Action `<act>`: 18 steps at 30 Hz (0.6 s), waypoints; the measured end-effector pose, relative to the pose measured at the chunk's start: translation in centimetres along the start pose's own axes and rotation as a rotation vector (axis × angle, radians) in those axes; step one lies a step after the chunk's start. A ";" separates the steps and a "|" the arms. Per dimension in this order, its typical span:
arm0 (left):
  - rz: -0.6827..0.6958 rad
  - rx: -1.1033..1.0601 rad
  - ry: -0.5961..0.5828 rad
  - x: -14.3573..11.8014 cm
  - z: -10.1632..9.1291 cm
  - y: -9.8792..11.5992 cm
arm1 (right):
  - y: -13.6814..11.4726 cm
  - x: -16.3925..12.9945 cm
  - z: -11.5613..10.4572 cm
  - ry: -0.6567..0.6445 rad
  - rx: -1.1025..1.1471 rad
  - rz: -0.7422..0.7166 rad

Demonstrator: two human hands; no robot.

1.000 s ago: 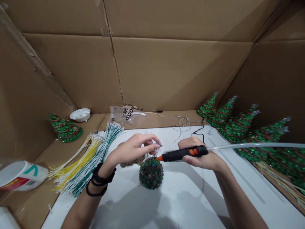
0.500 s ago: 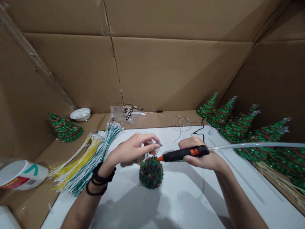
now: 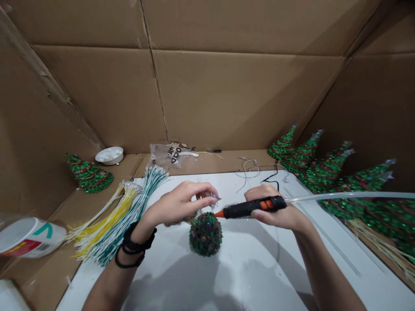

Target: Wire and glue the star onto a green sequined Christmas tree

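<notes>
A small green Christmas tree (image 3: pixel 205 236), seen from above, stands on the white board in front of me. Over its top, my left hand (image 3: pixel 188 199) pinches a small clear star (image 3: pixel 215 200) between thumb and fingers. My right hand (image 3: pixel 270 211) is wrapped round a black and orange glue gun (image 3: pixel 251 208). The gun's orange nozzle points left and is at the tree's top, just under the star; whether it touches cannot be made out. A long clear glue stick (image 3: pixel 343 196) runs out of the gun's back to the right.
Several finished trees (image 3: pixel 330 166) line the right side, and another tree (image 3: pixel 89 175) stands at left. Bundles of yellow, white and green wires (image 3: pixel 125 224) lie left of my arm, beside a white tub (image 3: pixel 30 237). Behind are a white bowl (image 3: pixel 109 155), a plastic bag (image 3: pixel 165 156) and loose wire (image 3: pixel 251 166).
My right hand and the glue gun have shifted very slightly to the right. The left hand, the star and the tree have hardly moved.
</notes>
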State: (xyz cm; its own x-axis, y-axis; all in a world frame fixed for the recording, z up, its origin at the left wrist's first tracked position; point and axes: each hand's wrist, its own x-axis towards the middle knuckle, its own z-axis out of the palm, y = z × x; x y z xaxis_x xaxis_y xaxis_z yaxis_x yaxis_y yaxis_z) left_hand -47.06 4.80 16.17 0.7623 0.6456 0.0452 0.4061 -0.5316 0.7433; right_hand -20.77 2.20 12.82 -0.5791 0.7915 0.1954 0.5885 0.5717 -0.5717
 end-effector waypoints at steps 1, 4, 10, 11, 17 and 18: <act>0.003 0.003 0.004 0.0 0.0 0.0 | 0.0 0.0 0.0 0.001 0.001 -0.002; 0.018 0.016 0.020 -0.1 -0.1 0.1 | 0.0 0.0 0.0 0.006 0.005 -0.010; 0.042 0.024 0.043 -0.3 -0.2 0.3 | 0.0 -0.1 0.0 0.003 0.014 -0.016; 0.047 0.022 0.047 -0.4 -0.2 0.3 | 0.0 -0.1 0.0 0.005 0.015 -0.015; 0.079 0.030 0.065 -0.4 -0.2 0.4 | -0.2 0.0 0.0 0.021 0.024 -0.010; 0.085 0.031 0.068 -0.4 -0.2 0.4 | -0.2 0.0 0.0 0.021 0.025 -0.008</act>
State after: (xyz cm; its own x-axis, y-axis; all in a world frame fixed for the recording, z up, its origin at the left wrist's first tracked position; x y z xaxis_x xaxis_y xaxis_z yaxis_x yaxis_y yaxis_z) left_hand -47.33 4.43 16.60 0.7591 0.6325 0.1536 0.3572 -0.6021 0.7140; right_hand -20.87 2.11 12.94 -0.5715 0.7916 0.2162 0.5699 0.5725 -0.5895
